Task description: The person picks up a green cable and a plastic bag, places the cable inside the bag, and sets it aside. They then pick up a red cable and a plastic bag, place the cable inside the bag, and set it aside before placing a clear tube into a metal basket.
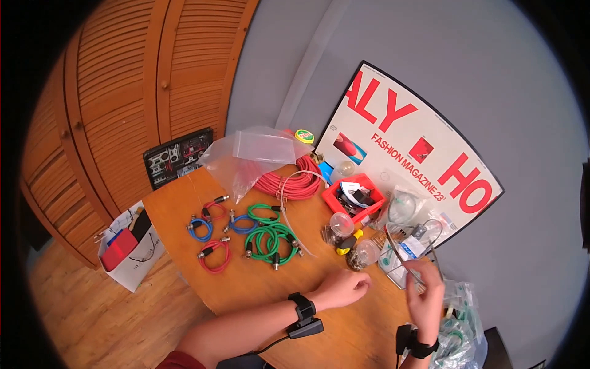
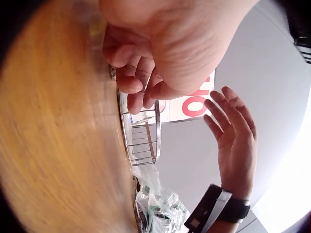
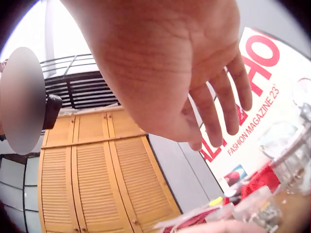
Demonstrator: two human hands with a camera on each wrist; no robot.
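My left hand [image 1: 344, 288] hovers low over the wooden table [image 1: 362, 332], its fingers loosely curled around nothing visible. In the left wrist view, the fingers [image 2: 130, 83] overlap the rim of a wire basket [image 2: 154, 141]. Raised at the right, my right hand [image 1: 425, 295] shows relaxed, slightly bent fingers [image 3: 209, 121] and an empty palm. It overlaps the wire basket in the head view. That basket holds clear plastic bags and small packets. Nearest to the left hand stands a clear plastic cup [image 1: 367, 252] with small metal parts by it.
Coiled green cables [image 1: 270, 241], red cables [image 1: 215, 255] and blue cables [image 1: 200, 230] lie at the left. Behind them are a large red coil [image 1: 289, 184] and a clear bag [image 1: 246, 154]. A red bin [image 1: 354, 197] stands before the poster [image 1: 424, 147]. Bagged cables [image 1: 461, 320] lie far right.
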